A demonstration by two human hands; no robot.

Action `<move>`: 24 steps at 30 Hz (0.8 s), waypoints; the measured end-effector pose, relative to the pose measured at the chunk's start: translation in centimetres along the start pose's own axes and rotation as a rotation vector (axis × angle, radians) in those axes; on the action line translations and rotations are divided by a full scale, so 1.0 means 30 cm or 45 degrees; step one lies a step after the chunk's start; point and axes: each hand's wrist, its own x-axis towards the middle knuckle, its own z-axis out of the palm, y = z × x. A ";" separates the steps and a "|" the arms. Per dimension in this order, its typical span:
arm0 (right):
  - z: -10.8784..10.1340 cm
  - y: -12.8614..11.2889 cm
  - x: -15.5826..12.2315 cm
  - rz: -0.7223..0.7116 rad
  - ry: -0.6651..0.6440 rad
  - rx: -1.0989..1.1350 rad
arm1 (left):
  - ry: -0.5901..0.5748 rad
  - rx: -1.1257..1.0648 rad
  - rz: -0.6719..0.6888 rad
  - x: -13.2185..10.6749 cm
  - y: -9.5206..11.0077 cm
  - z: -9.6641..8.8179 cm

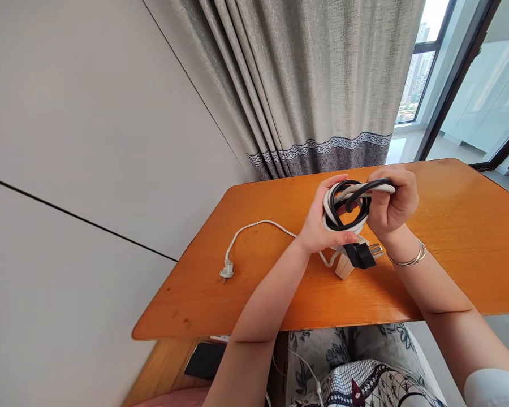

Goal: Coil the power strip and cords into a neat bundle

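Note:
Over the table, my left hand (318, 220) is wrapped round a coil of black and white power cords (343, 204). My right hand (393, 198) grips a doubled length of the same cords at the coil's right side, its fingers curled over it. A black plug (362, 255) with metal prongs hangs just below the coil, prongs pointing right. Behind it, partly hidden, a pale box-like piece (344, 267) shows near the tabletop. A white cord (261, 221) runs left across the table to a white plug (227, 270).
The orange wooden table (458, 243) has rounded corners. A white wall (89, 169) borders it on the left and a grey curtain (322, 73) hangs behind. Below the near edge lies a dark phone-like slab (204, 360) on a wooden surface. A glass door stands at right.

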 end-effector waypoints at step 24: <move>-0.059 0.003 0.073 0.075 -0.038 -0.121 | 0.181 0.246 0.112 -0.011 0.019 0.039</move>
